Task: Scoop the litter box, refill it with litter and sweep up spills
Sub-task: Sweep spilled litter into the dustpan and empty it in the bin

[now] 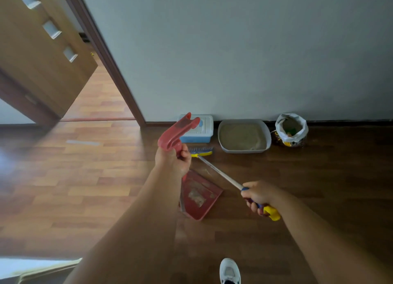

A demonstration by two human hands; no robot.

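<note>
My left hand [172, 160] grips the upright forked handle of a red dustpan [198, 195], whose pan rests on the floor with some swept litter in it. My right hand [258, 195] holds the blue-and-yellow grip of a broom [221, 173]. The broom's metal shaft slants up-left to its bristle head [201, 151], which lies on the floor just beyond the pan. A grey litter box [268, 139] filled with beige litter stands against the wall. To its right sits an open litter bag [291, 128].
A blue-and-white plastic container [205, 129] stands left of the litter box by the wall. A wooden door [40, 49] hangs open at the left, with the doorway beyond. My white shoe [229, 271] is at the bottom edge. Dark wood floor lies all around.
</note>
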